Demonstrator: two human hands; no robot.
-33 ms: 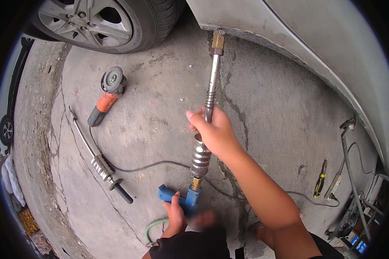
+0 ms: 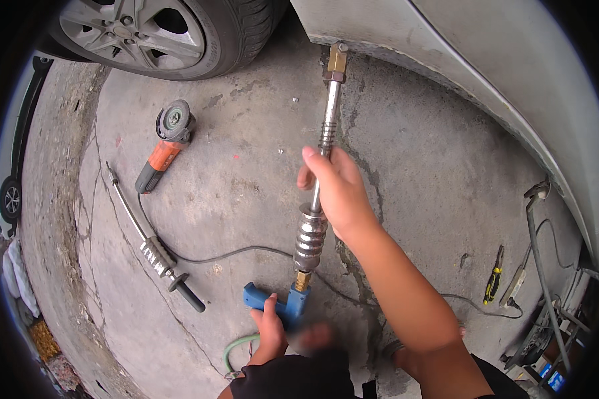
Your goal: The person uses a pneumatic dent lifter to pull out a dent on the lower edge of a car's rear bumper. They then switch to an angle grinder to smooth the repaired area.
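Observation:
A slide hammer dent puller spans the middle, its brass tip [image 2: 337, 63] against the lower edge of the pale car panel [image 2: 406, 40]. My right hand [image 2: 339, 186] curls loosely round its shiny rod [image 2: 331, 103], thumb up, just below a small coil spring [image 2: 327, 135]. Beneath that hand sits the ribbed metal sliding weight [image 2: 310, 239], not gripped. At the puller's near end, my left hand [image 2: 271, 329] is closed round the blue pistol-style handle [image 2: 295, 304]. A green cable [image 2: 231, 349] loops beside the left wrist.
On the concrete at left lie an orange angle grinder [image 2: 163, 156] and a second slide hammer [image 2: 156, 256] with a black handle. Yellow-and-black pliers [image 2: 493, 282] and a power strip [image 2: 514, 286] lie right. A black cord [image 2: 246, 251] crosses the floor. A car wheel [image 2: 133, 36] stands far left.
My right hand has shifted a little up the rod, away from the weight, and the coil spring sits farther toward the brass tip. My left hand stays on the handle.

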